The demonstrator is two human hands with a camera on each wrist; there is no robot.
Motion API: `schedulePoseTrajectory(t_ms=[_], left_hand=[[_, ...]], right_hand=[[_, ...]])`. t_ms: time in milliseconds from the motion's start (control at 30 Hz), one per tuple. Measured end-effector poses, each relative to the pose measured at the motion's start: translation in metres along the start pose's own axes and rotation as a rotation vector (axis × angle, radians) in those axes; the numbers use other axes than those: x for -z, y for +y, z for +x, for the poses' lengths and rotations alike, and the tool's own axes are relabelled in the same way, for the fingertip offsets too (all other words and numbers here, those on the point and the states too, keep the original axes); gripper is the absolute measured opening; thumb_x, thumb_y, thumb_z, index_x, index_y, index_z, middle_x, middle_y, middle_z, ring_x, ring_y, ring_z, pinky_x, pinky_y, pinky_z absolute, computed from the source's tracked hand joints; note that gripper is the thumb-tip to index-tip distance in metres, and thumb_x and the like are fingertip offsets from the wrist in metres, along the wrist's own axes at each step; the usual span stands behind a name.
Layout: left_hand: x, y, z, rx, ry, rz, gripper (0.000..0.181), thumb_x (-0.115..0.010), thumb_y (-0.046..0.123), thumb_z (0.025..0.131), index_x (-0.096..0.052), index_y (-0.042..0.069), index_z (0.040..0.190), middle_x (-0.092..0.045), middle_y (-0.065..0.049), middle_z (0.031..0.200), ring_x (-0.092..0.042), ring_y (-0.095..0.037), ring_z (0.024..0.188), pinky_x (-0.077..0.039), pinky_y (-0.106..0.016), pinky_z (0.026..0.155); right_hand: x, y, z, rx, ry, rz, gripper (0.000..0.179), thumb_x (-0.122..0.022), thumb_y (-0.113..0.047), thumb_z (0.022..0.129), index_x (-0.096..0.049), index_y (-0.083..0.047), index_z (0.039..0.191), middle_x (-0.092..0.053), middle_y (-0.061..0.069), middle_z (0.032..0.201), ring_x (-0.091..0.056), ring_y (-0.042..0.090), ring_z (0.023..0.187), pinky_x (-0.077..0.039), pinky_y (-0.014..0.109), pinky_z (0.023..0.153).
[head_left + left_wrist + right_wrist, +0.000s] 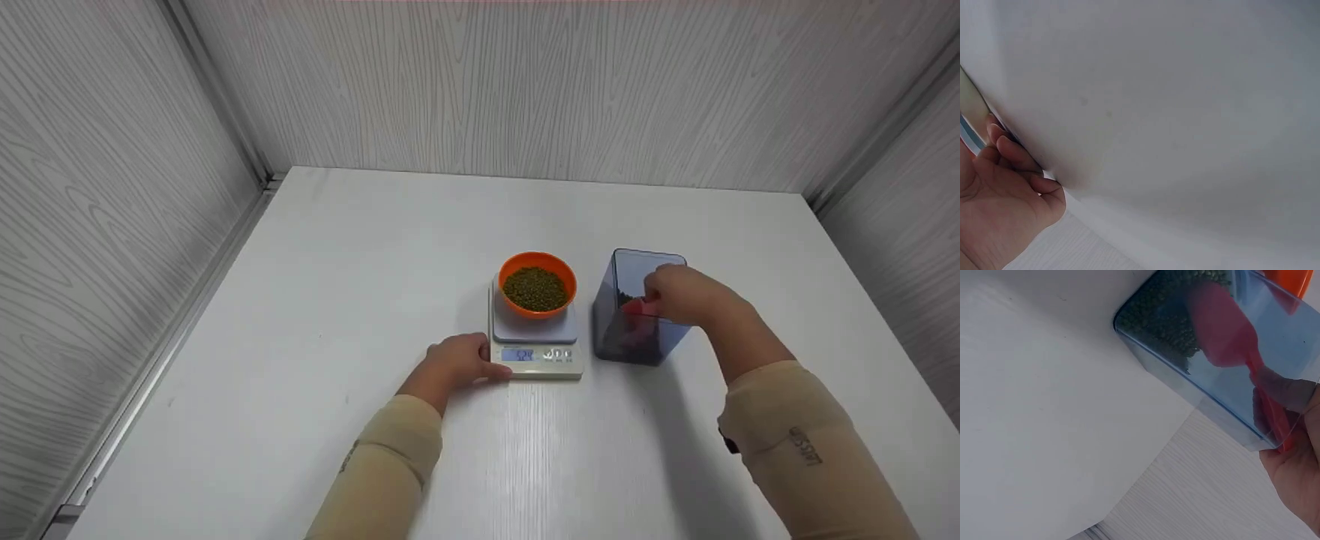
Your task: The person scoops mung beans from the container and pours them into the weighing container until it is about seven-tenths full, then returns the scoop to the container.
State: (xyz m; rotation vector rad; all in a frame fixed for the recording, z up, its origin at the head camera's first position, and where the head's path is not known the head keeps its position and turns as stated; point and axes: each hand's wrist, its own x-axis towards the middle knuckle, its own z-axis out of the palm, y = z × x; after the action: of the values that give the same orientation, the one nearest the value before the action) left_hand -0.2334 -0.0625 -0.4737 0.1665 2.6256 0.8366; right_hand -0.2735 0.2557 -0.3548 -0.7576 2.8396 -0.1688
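Note:
An orange bowl (538, 309) of small green beans (535, 289) sits on a white digital kitchen scale (536, 370) with a lit display. My left hand (459, 358) holds the scale's front left corner, thumb along the front edge and fingers at the left side; in the left wrist view the hand (1008, 197) has curled fingers. To the right stands a bluish see-through container (607, 330). My right hand (686, 294) reaches into its mouth and grips a red scoop (640, 316). In the right wrist view the scoop's blade (1221, 326) lies by the green beans (1157, 320) at the container's bottom.
The white table (360, 270) is bounded by a wood-grain panel (487, 90) at the back and panels at left and right. The container stands a short gap to the right of the scale, its walls rising above the scale.

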Motion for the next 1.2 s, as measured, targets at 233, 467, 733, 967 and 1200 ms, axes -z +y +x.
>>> schedulePoseTrajectory(t_ms=[233,467,733,967,1200], left_hand=[[-0.002,0.002,0.004,0.053,0.0,0.033,0.044,-0.07,0.057,0.068,-0.052,0.019,0.079,-0.052,0.004,0.072,-0.048,-0.016,0.075,-0.033,-0.038,0.076],[-0.002,0.001,0.003,0.039,-0.001,0.035,0.044,-0.07,0.056,0.069,-0.051,0.018,0.078,-0.05,0.004,0.071,-0.048,-0.017,0.075,-0.032,-0.039,0.078],[-0.003,0.002,0.005,0.035,-0.01,0.035,0.044,-0.069,0.057,0.069,-0.052,0.018,0.079,-0.051,0.003,0.073,-0.048,-0.017,0.076,-0.033,-0.039,0.079],[-0.002,0.002,0.006,0.035,-0.01,0.037,0.045,-0.069,0.058,0.069,-0.051,0.018,0.079,-0.051,0.003,0.073,-0.048,-0.017,0.076,-0.034,-0.038,0.077],[-0.002,0.001,0.005,0.043,-0.022,0.039,0.045,-0.068,0.058,0.07,-0.052,0.018,0.081,-0.051,0.003,0.074,-0.048,-0.017,0.077,-0.034,-0.039,0.078]], right_hand=[[-0.008,0.005,0.015,-0.096,-0.077,0.068,0.006,-0.059,-0.004,0.085,-0.064,0.0,0.087,-0.057,0.008,0.077,-0.049,0.022,0.073,-0.045,0.038,0.068],[-0.009,0.001,0.016,-0.148,-0.068,0.114,0.009,-0.056,0.001,0.083,-0.065,0.0,0.084,-0.057,0.009,0.075,-0.049,0.023,0.071,-0.044,0.038,0.067],[-0.006,0.0,0.016,-0.168,-0.099,0.095,0.013,-0.054,0.005,0.079,-0.066,0.0,0.081,-0.057,0.009,0.072,-0.049,0.023,0.068,-0.043,0.036,0.063],[-0.009,0.009,0.017,-0.114,-0.066,0.108,0.011,-0.056,0.003,0.081,-0.066,0.0,0.084,-0.058,0.008,0.074,-0.049,0.022,0.069,-0.044,0.036,0.063],[-0.01,0.019,0.015,-0.071,-0.026,0.122,0.007,-0.062,-0.004,0.082,-0.068,-0.004,0.084,-0.058,0.006,0.078,-0.05,0.022,0.075,-0.045,0.037,0.068]])
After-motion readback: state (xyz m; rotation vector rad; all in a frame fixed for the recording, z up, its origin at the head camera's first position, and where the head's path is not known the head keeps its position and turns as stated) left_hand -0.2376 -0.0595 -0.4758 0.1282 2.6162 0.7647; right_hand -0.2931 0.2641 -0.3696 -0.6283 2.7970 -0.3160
